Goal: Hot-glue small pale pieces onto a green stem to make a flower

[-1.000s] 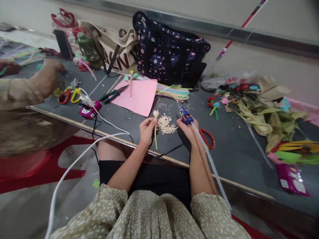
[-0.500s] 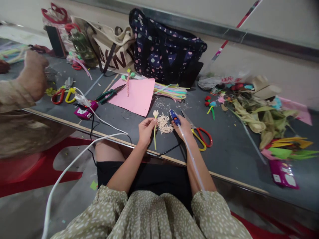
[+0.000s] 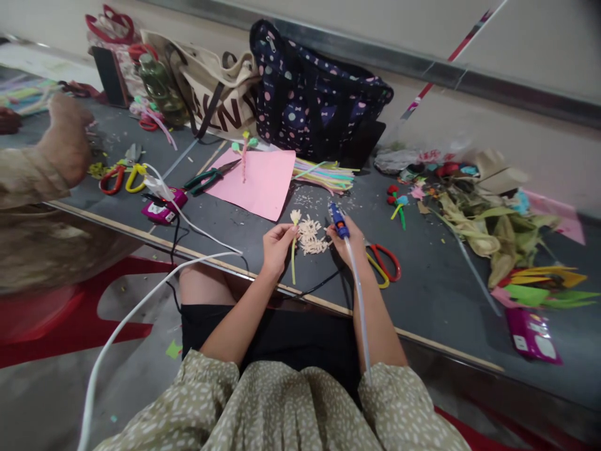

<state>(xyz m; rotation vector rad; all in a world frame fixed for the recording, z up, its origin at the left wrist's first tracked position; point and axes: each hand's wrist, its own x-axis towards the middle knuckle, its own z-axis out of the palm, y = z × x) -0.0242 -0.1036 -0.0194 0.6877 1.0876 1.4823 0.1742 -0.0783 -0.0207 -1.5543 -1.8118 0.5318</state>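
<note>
My left hand (image 3: 277,249) pinches the yellow-green stem of a small craft flower (image 3: 295,217) with pale petals at its top, the stem hanging down past my fingers. My right hand (image 3: 350,241) is closed around a blue hot glue gun (image 3: 338,219), its nozzle pointing away from me. A long translucent glue stick (image 3: 359,291) runs out of the gun's back along my forearm. Between both hands lies a pile of pale, petal-like pieces (image 3: 312,237). Scissors with red and yellow handles (image 3: 389,262) rest beside my right wrist, partly hidden by it.
Behind my hands lie pink paper (image 3: 263,188), green-handled pliers (image 3: 209,178) and a bundle of pipe cleaners (image 3: 328,175). A white cable (image 3: 188,219) leads from a purple power box (image 3: 164,207). Bags (image 3: 314,94) line the wall. At left is another person's arm (image 3: 42,156); dried husks (image 3: 488,232) lie right.
My right hand has shifted slightly right with the glue gun, farther from the flower, and covers more of the scissors. My left hand still holds the flower in nearly the same place.
</note>
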